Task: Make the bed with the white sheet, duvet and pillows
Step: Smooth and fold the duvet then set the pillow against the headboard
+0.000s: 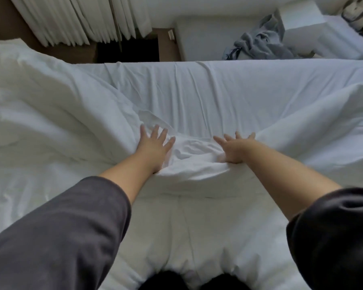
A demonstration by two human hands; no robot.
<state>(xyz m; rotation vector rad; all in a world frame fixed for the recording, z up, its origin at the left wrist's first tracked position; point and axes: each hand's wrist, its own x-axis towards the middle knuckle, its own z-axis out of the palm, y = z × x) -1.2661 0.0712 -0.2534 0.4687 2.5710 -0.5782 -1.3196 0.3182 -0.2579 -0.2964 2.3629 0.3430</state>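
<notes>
A white duvet [50, 114] lies rumpled across the near half of the bed, with a bunched fold between my hands. Beyond it the white sheet [208, 91] covers the mattress, lightly creased, up to the far edge. My left hand [153, 145] lies flat on the duvet fold with its fingers spread and straight. Just to the right, my right hand [233, 147] presses on the same fold, fingers stretched forward. No pillow shows on this bed.
White curtains [82, 19] hang at the back left above a brown floor and a dark gap [128, 50]. A second white bed [201, 36] stands beyond, with a grey-blue garment [262, 42] and a white pillow [298, 15] on it.
</notes>
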